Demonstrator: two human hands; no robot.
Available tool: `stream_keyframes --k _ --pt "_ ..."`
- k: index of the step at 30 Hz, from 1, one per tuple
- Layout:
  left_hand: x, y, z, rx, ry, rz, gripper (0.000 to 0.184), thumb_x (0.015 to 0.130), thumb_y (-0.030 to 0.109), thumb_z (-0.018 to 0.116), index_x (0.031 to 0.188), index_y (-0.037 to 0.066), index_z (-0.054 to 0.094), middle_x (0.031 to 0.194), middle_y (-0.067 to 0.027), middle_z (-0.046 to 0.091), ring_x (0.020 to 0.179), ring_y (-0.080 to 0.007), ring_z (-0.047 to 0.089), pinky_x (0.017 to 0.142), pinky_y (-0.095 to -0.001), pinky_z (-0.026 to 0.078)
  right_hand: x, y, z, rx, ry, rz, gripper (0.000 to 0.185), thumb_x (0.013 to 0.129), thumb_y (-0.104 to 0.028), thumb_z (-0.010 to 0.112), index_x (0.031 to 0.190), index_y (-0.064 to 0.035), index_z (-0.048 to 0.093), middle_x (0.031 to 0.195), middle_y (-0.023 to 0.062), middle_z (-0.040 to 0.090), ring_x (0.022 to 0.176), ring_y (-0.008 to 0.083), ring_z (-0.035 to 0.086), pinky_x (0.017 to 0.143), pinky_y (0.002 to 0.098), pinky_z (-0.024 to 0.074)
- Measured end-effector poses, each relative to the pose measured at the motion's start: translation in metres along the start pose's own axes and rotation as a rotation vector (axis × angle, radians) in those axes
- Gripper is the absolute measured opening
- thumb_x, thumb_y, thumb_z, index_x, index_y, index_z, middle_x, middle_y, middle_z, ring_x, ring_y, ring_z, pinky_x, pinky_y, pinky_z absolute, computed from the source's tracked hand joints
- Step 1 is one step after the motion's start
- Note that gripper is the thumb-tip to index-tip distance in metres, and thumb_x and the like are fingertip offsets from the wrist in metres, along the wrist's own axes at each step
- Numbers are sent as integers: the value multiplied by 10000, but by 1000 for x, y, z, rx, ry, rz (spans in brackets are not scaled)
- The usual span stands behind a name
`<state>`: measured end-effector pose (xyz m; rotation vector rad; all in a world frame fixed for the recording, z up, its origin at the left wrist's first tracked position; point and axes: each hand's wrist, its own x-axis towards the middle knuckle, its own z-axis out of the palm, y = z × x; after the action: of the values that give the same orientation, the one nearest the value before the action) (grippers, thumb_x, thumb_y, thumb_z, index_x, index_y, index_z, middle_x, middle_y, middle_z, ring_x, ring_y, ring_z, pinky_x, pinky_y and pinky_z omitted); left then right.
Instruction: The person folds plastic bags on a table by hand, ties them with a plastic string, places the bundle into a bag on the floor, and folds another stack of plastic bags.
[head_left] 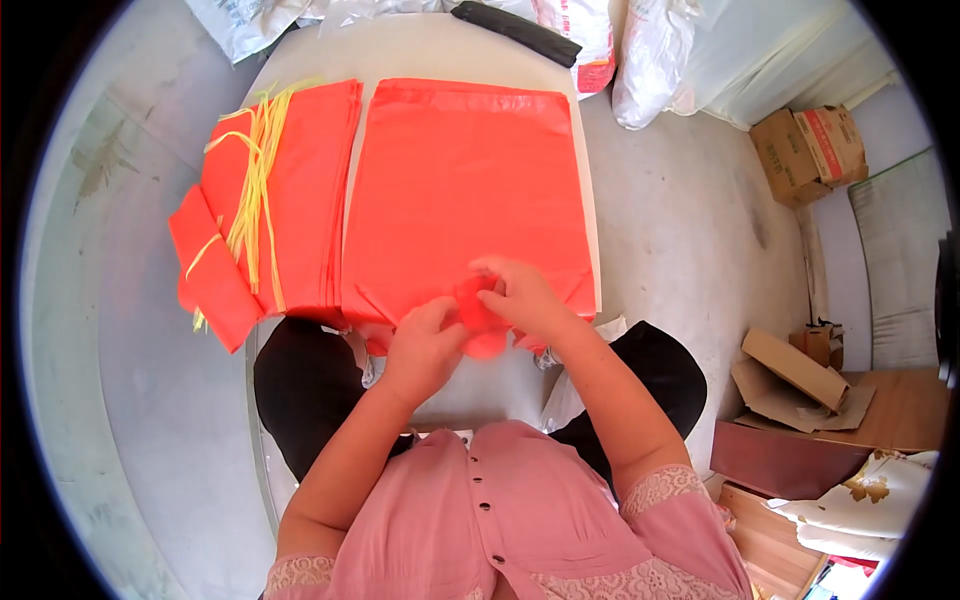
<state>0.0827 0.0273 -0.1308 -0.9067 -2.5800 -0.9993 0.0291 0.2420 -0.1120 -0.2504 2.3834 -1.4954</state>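
Observation:
Between my two hands is a blurred piece of red plastic sheet [484, 343], bunched up near the front edge of the stack. My left hand [422, 345] has its thumb and fingers closed on the left side of this piece. On the other side, the bent fingers of my right hand [522, 297] pinch its upper right part. I cannot tell whether the piece is loose or still joined to a sheet below. Under and beyond both hands lies a broad flat stack of red plastic sheets [465, 180], its front edge creased and hanging over.
Left of the stack lies another red pile [310, 190] with yellow ties [255, 190] across it and a tied red bundle [215, 265]. A black roll [515, 32] rests at the table's far edge. Cardboard boxes [810, 150] and a wooden cabinet [800, 455] stand to the right.

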Motion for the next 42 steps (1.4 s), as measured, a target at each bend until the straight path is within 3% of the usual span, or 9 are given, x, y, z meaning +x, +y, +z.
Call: stream_keyframes --k 4,7,16,21,23,28,35,38,42 --pt "2 1 -3 -7 20 47 234 698 -14 717 924 31 674 1162 -160 638 1075 -376 621 883 -462 546 -3 -8 2 -256 12 -81 442 923 -89 665 1363 -68 633 1254 152 712 1061 306 708 919 407 571" --pt "6 2 -4 -6 33 99 236 700 -21 724 924 19 660 1220 -157 653 1134 -380 612 948 -459 541 -3 2 8 -344 77 -198 431 918 -111 667 1348 -82 645 1249 158 706 1088 349 692 940 430 562" --pt "17 -3 2 -71 27 4 221 763 19 767 958 9 665 1082 -119 718 1056 -363 640 915 -443 536 -2 6 10 -374 85 -243 348 956 -134 676 1299 -76 676 1258 146 711 1051 314 710 880 406 576" --pt "25 -3 5 -115 21 -164 199 796 50 791 943 16 661 911 -145 682 895 -374 631 785 -445 512 -4 -4 -3 221 -8 222 271 1023 -149 636 1271 -52 684 1241 150 709 1045 278 700 844 363 569" --pt "26 -3 10 -115 58 -212 191 795 52 793 920 25 650 852 -149 654 849 -379 618 744 -450 499 -8 4 -6 239 69 133 260 1016 -138 643 1254 -44 689 1245 151 703 1070 280 688 855 365 564" --pt "27 -7 16 -82 52 -270 195 802 61 793 867 33 611 804 -134 629 810 -362 610 705 -451 487 -43 12 -11 -480 167 -617 339 906 -79 717 1242 -44 693 1340 128 667 1172 294 648 977 422 535" --pt "32 -1 18 -9 7 -433 186 809 54 778 926 35 636 908 -136 660 868 -354 649 734 -433 521 -47 20 0 -704 114 -657 431 863 -74 738 1287 -35 671 1433 99 616 1340 305 544 1107 503 459" --pt "21 -13 24 80 105 -198 280 806 67 785 1062 32 676 1066 -149 676 965 -355 670 802 -427 543 -44 24 0 -715 88 -628 430 873 -73 728 1297 -34 668 1441 99 614 1349 307 538 1112 508 453" --pt "16 -7 2 157 -30 -49 404 821 99 770 1210 43 681 1230 -137 657 1122 -338 641 908 -450 520 -39 28 -2 -729 41 -629 448 893 -48 686 1339 -30 645 1466 101 600 1360 307 533 1127 486 447"
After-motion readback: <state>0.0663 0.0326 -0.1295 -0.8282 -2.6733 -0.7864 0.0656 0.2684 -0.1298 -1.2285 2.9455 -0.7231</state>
